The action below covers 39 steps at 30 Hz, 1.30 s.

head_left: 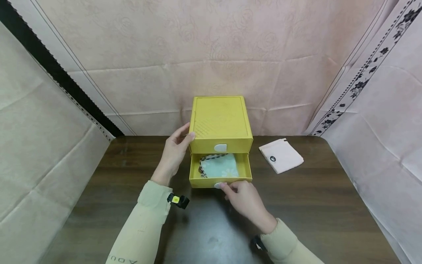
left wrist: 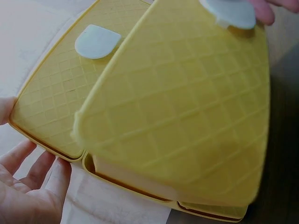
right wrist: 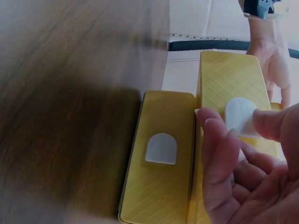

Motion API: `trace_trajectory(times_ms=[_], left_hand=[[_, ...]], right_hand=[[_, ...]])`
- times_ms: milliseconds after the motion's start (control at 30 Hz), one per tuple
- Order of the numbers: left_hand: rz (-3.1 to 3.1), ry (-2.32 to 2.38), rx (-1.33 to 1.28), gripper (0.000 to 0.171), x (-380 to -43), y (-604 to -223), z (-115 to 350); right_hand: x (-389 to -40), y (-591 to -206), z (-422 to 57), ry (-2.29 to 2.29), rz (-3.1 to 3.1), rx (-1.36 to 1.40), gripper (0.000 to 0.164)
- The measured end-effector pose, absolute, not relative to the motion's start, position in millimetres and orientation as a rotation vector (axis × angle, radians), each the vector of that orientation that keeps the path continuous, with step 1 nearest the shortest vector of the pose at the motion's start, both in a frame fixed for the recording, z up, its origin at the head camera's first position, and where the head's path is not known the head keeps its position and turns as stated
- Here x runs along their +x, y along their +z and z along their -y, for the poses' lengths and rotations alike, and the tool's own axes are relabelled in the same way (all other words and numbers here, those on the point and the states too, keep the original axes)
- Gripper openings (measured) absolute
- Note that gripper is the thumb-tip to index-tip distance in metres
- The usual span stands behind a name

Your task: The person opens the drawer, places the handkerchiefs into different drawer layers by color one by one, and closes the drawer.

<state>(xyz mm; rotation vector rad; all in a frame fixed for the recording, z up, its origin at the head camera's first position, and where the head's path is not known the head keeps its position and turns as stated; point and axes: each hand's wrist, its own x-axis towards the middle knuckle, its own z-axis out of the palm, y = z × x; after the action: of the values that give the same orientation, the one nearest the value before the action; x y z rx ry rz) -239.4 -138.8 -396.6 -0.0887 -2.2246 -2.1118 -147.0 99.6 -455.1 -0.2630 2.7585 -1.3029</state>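
A yellow drawer box [head_left: 219, 117] stands at the back of the table. Its middle drawer [head_left: 244, 165] is pulled out and holds a folded light-blue cloth [head_left: 221, 167] with a dark checked edge. My right hand [head_left: 247, 203] pinches that drawer's white knob [right wrist: 240, 116] between thumb and fingers. At the box's left front corner, my left hand [head_left: 173, 152] rests its thumb and fingers against the side, seen closely in the left wrist view. The top drawer [left wrist: 56, 88] and the bottom drawer [right wrist: 161, 191] are closed.
To the right of the box lies a folded white cloth [head_left: 287, 157] with a round dark emblem. The brown wooden table [head_left: 313, 205] extends on both sides. Pale patterned cloth [head_left: 214, 47] hangs behind the box and along the sides.
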Motion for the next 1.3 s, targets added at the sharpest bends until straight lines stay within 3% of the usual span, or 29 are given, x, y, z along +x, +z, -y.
trace_trajectory(times_ms=[500,833,1300], left_hand=[[2.211,-2.129,-0.096,0.057,-239,-397,139],[2.229,-2.118,-0.082,0.055,-222,-372,133],[2.193,-2.151,-0.079,0.054,-239,-396,138]], right_hand=[[-180,-462,-93,-1.612,-2.538,-0.057,0.052],[-207,-462,-91,-1.754,-2.368,0.014,0.054],[-217,-460,-89,-1.779,-2.315,0.035,0.056]])
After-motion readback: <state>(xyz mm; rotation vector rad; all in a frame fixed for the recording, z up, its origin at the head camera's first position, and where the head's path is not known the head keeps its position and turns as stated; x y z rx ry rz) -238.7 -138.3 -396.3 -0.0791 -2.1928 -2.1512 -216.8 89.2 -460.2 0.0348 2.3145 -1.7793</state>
